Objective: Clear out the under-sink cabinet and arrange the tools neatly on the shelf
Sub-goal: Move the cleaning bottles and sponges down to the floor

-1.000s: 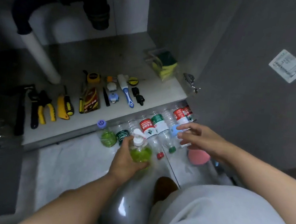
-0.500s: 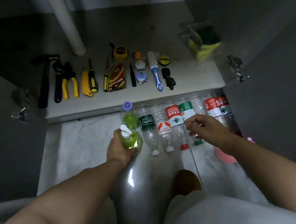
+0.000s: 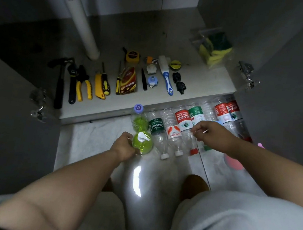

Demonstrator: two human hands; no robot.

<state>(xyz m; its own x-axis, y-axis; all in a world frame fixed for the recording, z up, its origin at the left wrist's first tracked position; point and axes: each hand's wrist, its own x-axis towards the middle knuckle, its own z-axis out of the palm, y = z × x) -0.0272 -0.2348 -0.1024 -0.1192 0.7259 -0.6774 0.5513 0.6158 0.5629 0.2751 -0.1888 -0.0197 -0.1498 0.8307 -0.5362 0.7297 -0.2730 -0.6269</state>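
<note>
Head view looks down into the open under-sink cabinet, where the shelf (image 3: 209, 80) carries a row of tools: a hammer (image 3: 60, 83) at the far left, then yellow-handled pliers (image 3: 83, 88), a yellow utility knife (image 3: 98, 86), a screwdriver (image 3: 105, 83), a tape measure (image 3: 133, 56) farther back, and a blue-and-white brush (image 3: 168, 78) toward the right. A bag of sponges (image 3: 215, 48) sits near the back right corner, and a white drain pipe (image 3: 83, 24) comes down to the shelf behind the tools. On the floor (image 3: 89, 141), just in front of the shelf edge, lies a row of plastic bottles (image 3: 175, 131), side by side with caps pointing toward the person. The left hand (image 3: 123, 146) has its fingers wrapped round a green pump bottle (image 3: 142, 142), upright at the left end of that row and just in front of a purple-capped bottle (image 3: 139, 119). The right hand (image 3: 215, 135) is over the middle bottles with fingers curled downward (whether they grip anything cannot be told from this angle). A pink object (image 3: 234, 162) shows partly beneath the right forearm.
</note>
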